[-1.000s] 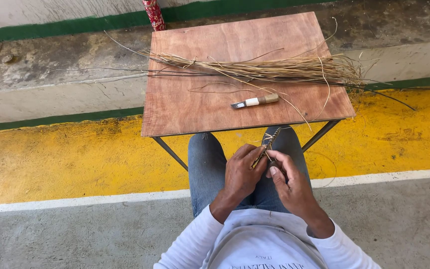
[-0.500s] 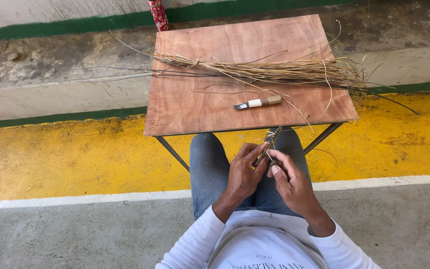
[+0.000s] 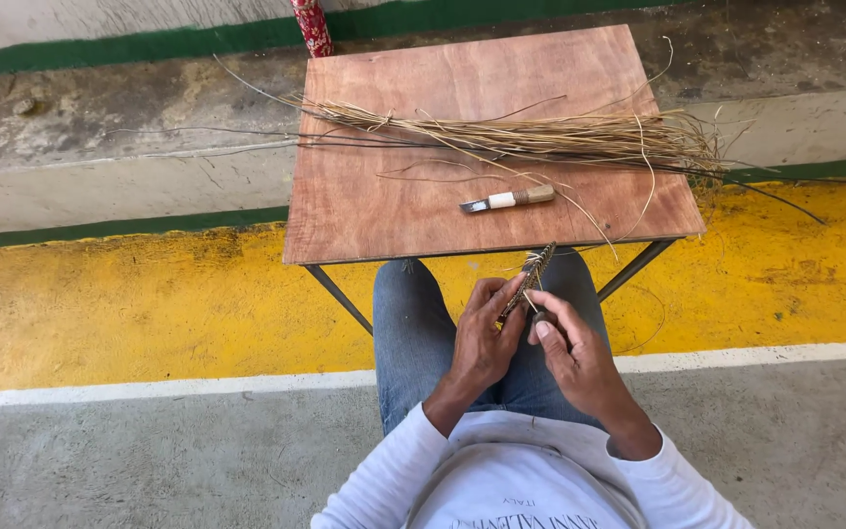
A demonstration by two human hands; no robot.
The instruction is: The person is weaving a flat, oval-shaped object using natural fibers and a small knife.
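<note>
Pinching braided strip (image 3: 531,277): left hand (image 3: 482,338), right hand (image 3: 575,348); strip's lower end hidden behind fingers

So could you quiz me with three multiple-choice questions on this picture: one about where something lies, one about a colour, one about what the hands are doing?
1. Where does the small knife with the pale wooden handle lie?
A. on the brown wooden table top
B. on the yellow floor stripe
C. in the person's lap

2. What colour is the broad floor band under the table?
A. blue
B. yellow
C. red

3. How do the left hand and right hand stand?
A. both flat on the table
B. both pinching a narrow woven strip of dry fibre
C. one holding the knife

Answers:
1 A: the knife rests on the board, just below the bundle of long dry straw stalks.
2 B: the painted band is yellow, edged by a white line.
3 B: fingers of both hands close on the strip, over the knees.
</note>
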